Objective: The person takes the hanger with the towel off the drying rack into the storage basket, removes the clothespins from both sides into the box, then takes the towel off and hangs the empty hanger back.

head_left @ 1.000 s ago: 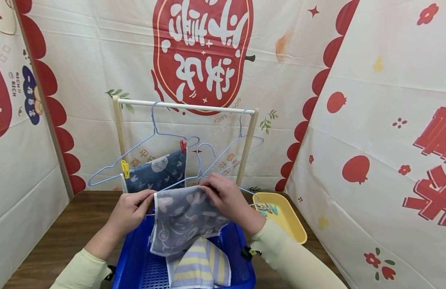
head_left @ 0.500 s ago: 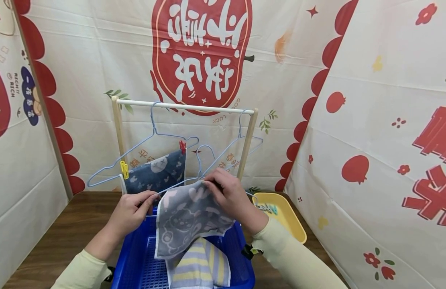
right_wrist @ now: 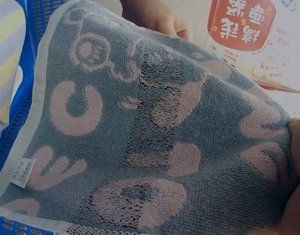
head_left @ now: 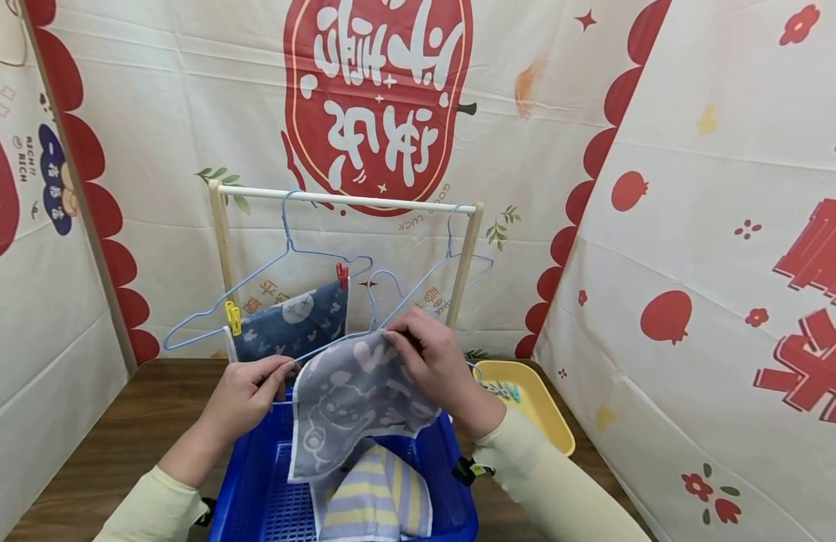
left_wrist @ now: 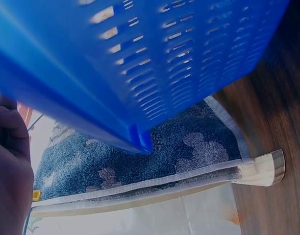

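The right wrist view shows what the head view does not make out: a white label (right_wrist: 22, 173) with a barcode at the grey towel's (head_left: 353, 399) far edge, well apart from the right thumb. The left wrist view alone shows the slotted outer wall of the blue basket (left_wrist: 155, 68) close beyond the left fingers, and the deep pile of the navy towel (left_wrist: 194, 147) at close range.

The left hand (head_left: 244, 391) pinches one arm of the blue wire hanger (head_left: 373, 301); thumb and forefinger are together on the wire. The right hand (head_left: 434, 357) pinches the grey towel's top edge just beside the hanger's neck; whether the wire is also caught there cannot be told. The grey towel hangs between the two hands and below the right fingers, over the basket.

It is looped terry, pale-hemmed, with pink letters and a bear. Below it lies a folded striped towel (head_left: 370, 497) in yellow and lilac. Beyond the left fingers, yellow (head_left: 233, 318) and red clips (head_left: 342, 275) fix the navy towel to another hanger.

Compared with one second earlier, the grey towel's left corner has come away from the left fingertips and now sits to their right; the right hand is slightly higher.
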